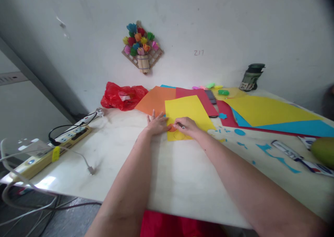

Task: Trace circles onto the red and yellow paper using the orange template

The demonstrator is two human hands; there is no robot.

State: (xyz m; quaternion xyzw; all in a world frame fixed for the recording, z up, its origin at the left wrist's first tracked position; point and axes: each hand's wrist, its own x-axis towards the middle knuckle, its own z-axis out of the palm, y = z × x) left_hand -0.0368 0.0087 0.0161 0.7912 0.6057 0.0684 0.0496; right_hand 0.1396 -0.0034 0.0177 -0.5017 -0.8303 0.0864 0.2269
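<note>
On the wall (224,24) facing me I see a flower decoration (137,37). Below it lies a crumpled red plastic bag (112,96); a power strip (70,135) sits to my left, and a dark green bottle (252,77) stands back at my right.

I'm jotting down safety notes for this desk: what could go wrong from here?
The orange disc by the left hand might slip as the right hand works the pen there, spoiling an outline on the yellow sheet beneath. Also, cables near the power strip hang past the table's edge and could snag.
</note>
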